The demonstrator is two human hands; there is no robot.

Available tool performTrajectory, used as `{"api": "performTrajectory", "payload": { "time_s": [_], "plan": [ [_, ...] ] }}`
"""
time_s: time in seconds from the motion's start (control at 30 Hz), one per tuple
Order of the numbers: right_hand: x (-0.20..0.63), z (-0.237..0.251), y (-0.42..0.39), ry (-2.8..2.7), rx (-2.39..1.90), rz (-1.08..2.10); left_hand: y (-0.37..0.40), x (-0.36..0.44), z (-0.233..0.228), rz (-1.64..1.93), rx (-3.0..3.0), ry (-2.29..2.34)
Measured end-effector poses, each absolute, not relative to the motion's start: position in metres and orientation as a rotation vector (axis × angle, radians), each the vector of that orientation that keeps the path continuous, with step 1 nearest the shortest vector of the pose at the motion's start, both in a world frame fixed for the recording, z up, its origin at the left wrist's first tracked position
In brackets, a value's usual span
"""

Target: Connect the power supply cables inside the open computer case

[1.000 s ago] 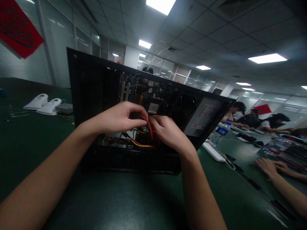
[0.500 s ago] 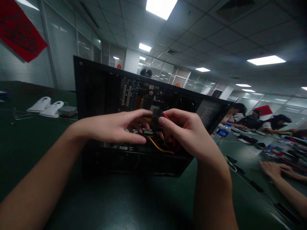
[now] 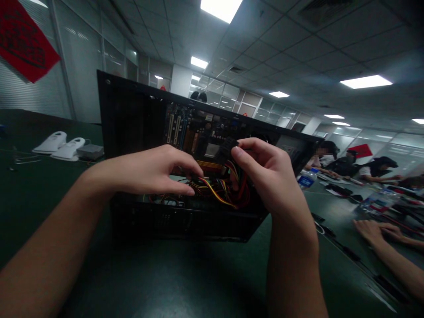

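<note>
An open black computer case [image 3: 132, 101] stands tilted on the table, its inside facing me. Across its back lies a motherboard [image 3: 200, 128] with pale expansion slots. Between its thumb and fingers my right hand [image 3: 271, 176] pinches a black power connector [image 3: 225, 150], held in front of the board. Red, yellow and black wires [image 3: 217, 196] run from there down into a loop low in the case. Beside these wires, my left hand [image 3: 159, 170] is open, thumb and fingers apart; the fingertips are close to the yellow wire, and whether they touch it I cannot tell.
On the green table [image 3: 159, 282], two white stands [image 3: 62, 145] and a grey box [image 3: 90, 151] lie at the left. To the right are a water bottle [image 3: 307, 178], dark cables [image 3: 351, 254] and another person's hands [image 3: 372, 232]. Several people sit further back.
My right hand has moved slightly right and up with the connector. My left hand's fingers have come away from the connector, shifting a little left and spreading apart.
</note>
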State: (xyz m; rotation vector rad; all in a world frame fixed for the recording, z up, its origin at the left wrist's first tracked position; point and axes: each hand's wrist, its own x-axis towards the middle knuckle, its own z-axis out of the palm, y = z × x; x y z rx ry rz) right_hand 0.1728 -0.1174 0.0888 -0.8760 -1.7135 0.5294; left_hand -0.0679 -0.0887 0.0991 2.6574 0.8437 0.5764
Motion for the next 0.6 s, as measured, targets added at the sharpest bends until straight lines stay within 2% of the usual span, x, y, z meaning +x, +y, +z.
{"api": "performTrajectory", "payload": {
  "time_s": [0.1,0.33,0.6],
  "plan": [
    [0.1706,0.0883,-0.1180,-1.735,-0.874,0.525,-0.0897,-0.0678,0.0992,0.599,2.677,0.857],
    [0.1656,0.0880,-0.1185,-1.787,-0.856,0.505,-0.0980,-0.0599,0.1023,0.947,2.793,0.899],
    [0.1673,0.0879,-0.1184,-1.792,-0.869,0.565,-0.0928,-0.0605,0.1000,0.965,2.887,0.985]
  ]
}}
